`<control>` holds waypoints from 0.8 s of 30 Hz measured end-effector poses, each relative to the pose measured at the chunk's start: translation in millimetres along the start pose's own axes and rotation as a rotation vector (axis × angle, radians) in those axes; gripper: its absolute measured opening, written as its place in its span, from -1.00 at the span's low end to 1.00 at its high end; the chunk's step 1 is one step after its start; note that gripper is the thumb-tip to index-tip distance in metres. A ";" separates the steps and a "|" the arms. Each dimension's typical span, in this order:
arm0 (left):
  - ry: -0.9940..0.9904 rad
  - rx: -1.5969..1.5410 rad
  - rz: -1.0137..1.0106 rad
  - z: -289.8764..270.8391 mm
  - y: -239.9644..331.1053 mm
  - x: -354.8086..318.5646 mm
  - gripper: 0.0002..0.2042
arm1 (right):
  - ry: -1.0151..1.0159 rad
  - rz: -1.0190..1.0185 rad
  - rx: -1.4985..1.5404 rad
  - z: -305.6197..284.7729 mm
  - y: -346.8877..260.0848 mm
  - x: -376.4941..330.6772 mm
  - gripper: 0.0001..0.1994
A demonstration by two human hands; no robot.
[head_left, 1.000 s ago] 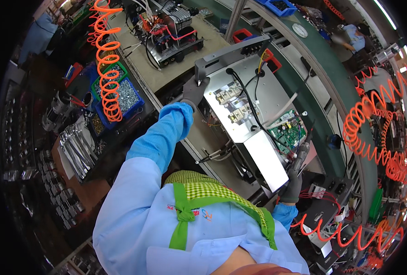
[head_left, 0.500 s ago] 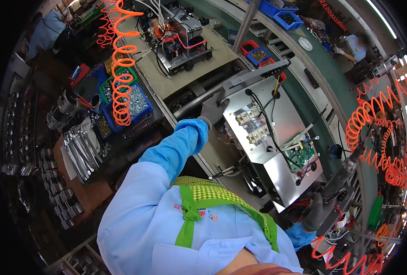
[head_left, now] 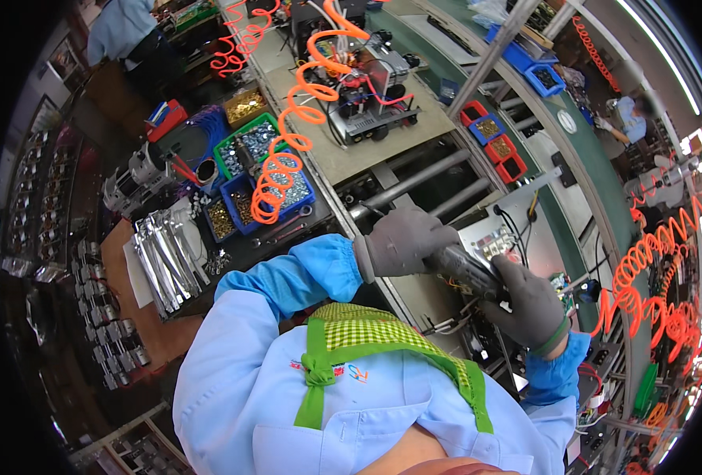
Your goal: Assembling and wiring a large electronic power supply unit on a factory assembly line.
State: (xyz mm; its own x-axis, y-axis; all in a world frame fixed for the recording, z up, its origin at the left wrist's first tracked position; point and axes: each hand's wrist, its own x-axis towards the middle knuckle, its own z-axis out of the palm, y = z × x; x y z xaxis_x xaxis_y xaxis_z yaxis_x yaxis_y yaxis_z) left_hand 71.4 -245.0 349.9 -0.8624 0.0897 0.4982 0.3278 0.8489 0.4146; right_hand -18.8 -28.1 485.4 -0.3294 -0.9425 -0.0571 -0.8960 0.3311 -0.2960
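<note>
Both my hands wear grey gloves and meet over the workbench. My left hand (head_left: 408, 241) is closed around one end of a dark power screwdriver (head_left: 471, 271). On the other end, my right hand (head_left: 525, 305) wraps its fingers about the body. Its tip is hidden by the left glove. Just beyond the tool lies a shiny sheet-metal chassis (head_left: 553, 214) with black cables, terminal blocks and a green circuit board (head_left: 559, 282). My hands and the tool cover part of the chassis.
Blue and green bins (head_left: 292, 186) of screws stand at the left, beside a stack of metal strips (head_left: 167, 257). Ahead sits another assembled unit (head_left: 371, 103). Orange coiled hoses (head_left: 295, 119) hang at left and right. Small red bins (head_left: 500, 146) line the conveyor. Two people work farther off.
My right hand has come up from the lower right with the screwdriver. My left hand has let go of the chassis edge and taken hold of the tool. The view has shifted.
</note>
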 end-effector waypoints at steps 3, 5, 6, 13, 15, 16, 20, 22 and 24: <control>0.116 -0.155 -0.196 -10.3 -12.5 -23.1 -0.54 | 0.466 -0.301 -0.237 -8.0 -45.2 9.6 -0.57; 0.166 -0.369 -0.391 -27.2 -15.2 -29.2 -0.59 | 0.061 -0.549 0.275 3.9 -44.8 14.9 -0.60; 0.162 -0.390 -0.358 -33.8 -19.9 -29.5 -0.58 | -0.184 -0.470 0.321 8.8 -48.0 23.0 -0.54; -0.122 -0.637 -0.115 -37.2 -10.1 -58.7 -0.50 | 0.431 -0.206 1.162 138.9 -66.3 69.9 0.01; -0.101 -0.664 -0.179 -45.1 -11.1 -73.8 -0.46 | 0.396 -0.273 1.105 166.9 -57.8 77.1 0.01; -0.094 -0.663 -0.191 -47.8 -13.8 -81.7 -0.46 | 0.393 -0.246 1.141 174.1 -60.4 80.6 -0.05; 0.130 -0.200 -0.503 -40.3 -49.7 -155.1 -0.36 | 0.313 -0.140 1.142 181.3 -57.6 75.4 -0.30; 0.190 -0.173 -0.894 -47.2 -98.2 -223.5 -0.42 | 0.318 -0.102 1.069 175.4 -50.3 71.9 -0.37; 0.258 0.050 -1.345 -71.5 -140.3 -285.9 -0.49 | 0.354 -0.124 1.084 170.2 -43.7 70.8 -0.38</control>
State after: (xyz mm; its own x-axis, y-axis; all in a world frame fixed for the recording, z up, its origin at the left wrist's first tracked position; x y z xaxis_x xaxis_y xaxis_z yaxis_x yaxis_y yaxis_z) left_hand 299.6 -427.0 203.7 -0.4037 -0.9050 -0.1345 -0.7166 0.2214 0.6614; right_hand 47.7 -117.2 331.9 -0.4759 -0.8431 0.2504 -0.2567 -0.1392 -0.9564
